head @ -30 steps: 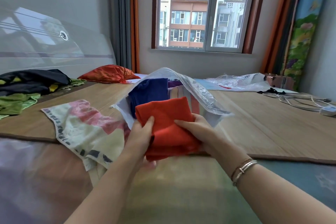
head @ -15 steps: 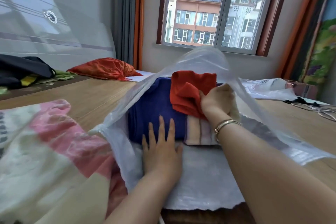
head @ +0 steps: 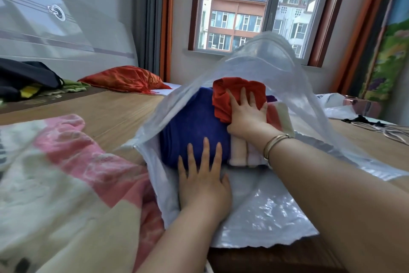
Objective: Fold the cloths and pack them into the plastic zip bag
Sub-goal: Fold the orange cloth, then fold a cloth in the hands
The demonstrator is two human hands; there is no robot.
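Right hand (head: pixel 245 113), fingers flat, presses the red cloth (head: pixel 234 93) onto blue cloth (head: pixel 192 126) inside the zip bag (head: pixel 265 213); left hand (head: pixel 202 184) flat at its mouth. Patterned cloth (head: pixel 73 168) at nine o'clock seemingly awaits packing.

The clear plastic zip bag (head: pixel 276 202) lies open on the bed; inside it are a folded blue cloth (head: pixel 194 124), a red cloth (head: pixel 239 89) on top and a striped cloth (head: pixel 241 151).

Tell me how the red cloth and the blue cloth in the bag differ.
The red cloth is bunched and wrinkled; the blue cloth lies smoothly folded. The red cloth looks smaller and sits atop the stack; the blue one rests lower. The right hand presses the red cloth; the left hand's fingertips touch the blue. Both are inside the plastic zip bag.
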